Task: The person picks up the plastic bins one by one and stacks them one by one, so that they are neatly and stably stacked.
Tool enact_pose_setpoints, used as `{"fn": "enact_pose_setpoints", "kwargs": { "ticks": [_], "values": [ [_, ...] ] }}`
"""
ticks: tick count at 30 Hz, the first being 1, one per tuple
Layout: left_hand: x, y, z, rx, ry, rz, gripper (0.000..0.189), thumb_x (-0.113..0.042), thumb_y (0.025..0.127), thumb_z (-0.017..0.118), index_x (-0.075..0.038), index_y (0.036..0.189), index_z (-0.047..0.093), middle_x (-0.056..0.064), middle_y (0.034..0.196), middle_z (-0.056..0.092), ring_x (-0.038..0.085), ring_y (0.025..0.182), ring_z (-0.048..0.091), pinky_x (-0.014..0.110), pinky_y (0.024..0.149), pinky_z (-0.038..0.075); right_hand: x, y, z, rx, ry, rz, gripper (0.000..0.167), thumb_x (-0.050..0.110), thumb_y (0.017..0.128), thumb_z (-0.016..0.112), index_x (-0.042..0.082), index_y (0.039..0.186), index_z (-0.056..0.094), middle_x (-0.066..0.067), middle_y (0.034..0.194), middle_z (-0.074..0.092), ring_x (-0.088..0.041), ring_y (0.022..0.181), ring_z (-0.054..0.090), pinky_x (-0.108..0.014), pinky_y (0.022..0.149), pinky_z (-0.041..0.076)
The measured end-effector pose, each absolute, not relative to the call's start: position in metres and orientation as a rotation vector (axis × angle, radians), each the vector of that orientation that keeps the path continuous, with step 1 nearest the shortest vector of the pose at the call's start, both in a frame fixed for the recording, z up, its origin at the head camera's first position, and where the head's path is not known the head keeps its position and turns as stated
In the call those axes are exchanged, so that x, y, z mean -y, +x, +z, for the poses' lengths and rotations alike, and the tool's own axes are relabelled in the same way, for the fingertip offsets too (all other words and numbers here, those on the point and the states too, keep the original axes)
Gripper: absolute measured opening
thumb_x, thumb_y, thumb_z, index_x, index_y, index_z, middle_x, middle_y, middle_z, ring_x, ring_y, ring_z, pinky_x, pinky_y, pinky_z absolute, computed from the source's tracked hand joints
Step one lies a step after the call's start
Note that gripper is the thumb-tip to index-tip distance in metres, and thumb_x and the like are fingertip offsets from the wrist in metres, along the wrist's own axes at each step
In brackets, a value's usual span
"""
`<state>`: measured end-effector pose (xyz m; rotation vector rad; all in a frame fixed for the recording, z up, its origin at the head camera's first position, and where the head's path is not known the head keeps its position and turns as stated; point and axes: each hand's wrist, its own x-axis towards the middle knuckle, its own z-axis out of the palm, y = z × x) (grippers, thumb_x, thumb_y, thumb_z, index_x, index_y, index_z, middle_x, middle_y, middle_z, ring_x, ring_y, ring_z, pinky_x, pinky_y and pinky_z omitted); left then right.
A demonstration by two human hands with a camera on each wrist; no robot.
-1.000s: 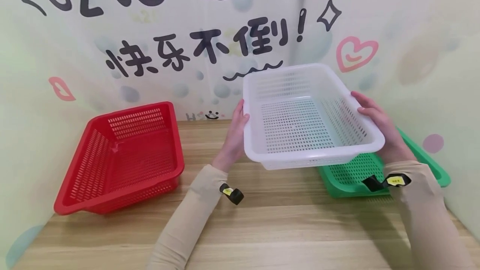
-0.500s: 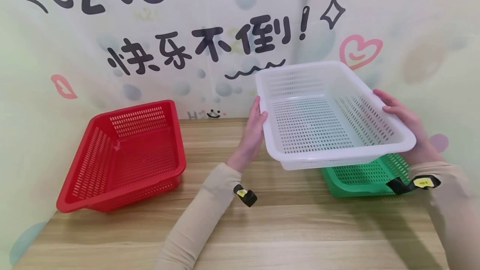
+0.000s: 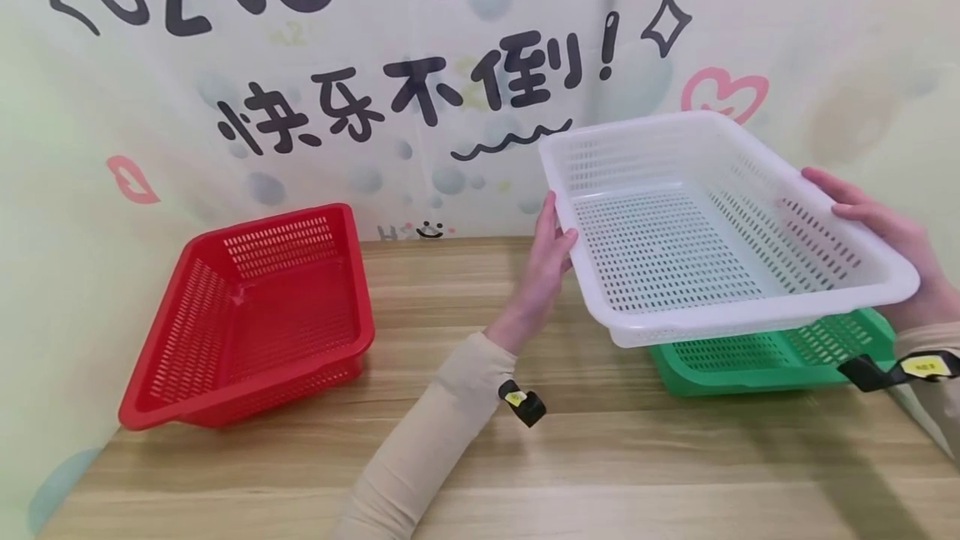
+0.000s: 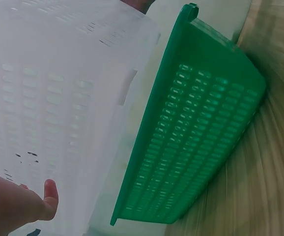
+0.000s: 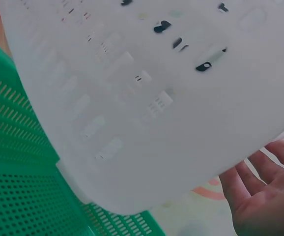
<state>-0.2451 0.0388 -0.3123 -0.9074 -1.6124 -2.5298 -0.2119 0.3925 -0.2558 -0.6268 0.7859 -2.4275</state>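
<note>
A white perforated plastic basket is held in the air, tilted so that I see into it; only holes and its bare bottom show inside. My left hand holds its left rim, thumb over the top. On the opposite side my right hand grips the right rim, thumb likewise on top. Under it stands a green basket of similar make, largely hidden by the white one. In the left wrist view the white basket's underside hangs beside the green basket, with a gap between them.
A red perforated basket stands at the left of the wooden table. Behind the table hangs a white printed cloth with black lettering. Pale side walls close in the space on both sides.
Both hands have carried the white basket to the right, further over the green basket. The red and green baskets have stayed where they were.
</note>
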Motion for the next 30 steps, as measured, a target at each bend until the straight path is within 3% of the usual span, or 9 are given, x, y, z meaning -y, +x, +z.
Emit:
{"fn": "enact_pose_setpoints", "kwargs": {
  "ticks": [6, 14, 21, 25, 30],
  "values": [
    [-0.048, -0.241, -0.312, 1.558, -0.927, -2.518, 0.063, -0.010, 0.101, 0.036, -0.011, 0.155, 0.003, 0.001, 0.159, 0.016, 0.024, 0.130, 0.041, 0.057, 0.103, 0.034, -0.403, -0.207, -0.255, -0.881, -0.626, -2.445, 0.059, 0.014, 0.102, 0.003, 0.015, 0.149, 0.039, -0.017, 0.138, 0.051, -0.040, 0.116, 0.055, -0.051, 0.092, 0.048],
    [-0.065, -0.239, -0.314, 1.491, -0.834, -2.577, 0.054, -0.012, 0.097, 0.046, -0.006, 0.143, 0.018, 0.004, 0.147, 0.036, 0.040, 0.128, 0.037, 0.034, 0.090, 0.043, -0.428, -0.207, -0.255, -1.148, -0.598, -2.393, 0.057, 0.012, 0.104, 0.007, 0.025, 0.151, 0.036, -0.008, 0.138, 0.053, -0.035, 0.114, 0.058, -0.051, 0.086, 0.051],
    [-0.077, -0.237, -0.318, 1.505, -0.910, -2.615, 0.057, -0.011, 0.094, 0.049, -0.010, 0.142, 0.018, 0.000, 0.146, 0.033, 0.013, 0.118, 0.041, 0.029, 0.090, 0.041, -0.454, -0.207, -0.266, -1.754, -0.582, -2.327, 0.054, 0.008, 0.104, 0.016, 0.024, 0.154, 0.027, 0.001, 0.134, 0.057, -0.024, 0.101, 0.066, -0.040, 0.071, 0.058],
    [-0.083, -0.236, -0.322, 1.552, -0.964, -2.616, 0.066, -0.012, 0.092, 0.050, -0.011, 0.147, 0.014, -0.001, 0.150, 0.027, 0.012, 0.128, 0.033, 0.028, 0.101, 0.036, -0.470, -0.213, -0.272, -1.768, -0.562, -2.319, 0.054, 0.007, 0.104, 0.018, 0.027, 0.153, 0.028, 0.002, 0.133, 0.058, -0.023, 0.101, 0.066, -0.039, 0.070, 0.058],
    [-0.091, -0.234, -0.328, 1.613, -0.996, -2.620, 0.073, -0.014, 0.093, 0.052, -0.014, 0.151, 0.009, -0.006, 0.155, 0.019, 0.010, 0.135, 0.025, 0.029, 0.106, 0.031, -0.488, -0.224, -0.275, -1.437, -0.583, -2.391, 0.059, 0.002, 0.103, 0.011, 0.028, 0.145, 0.043, -0.003, 0.128, 0.060, -0.027, 0.103, 0.064, -0.037, 0.072, 0.057]
  ]
}}
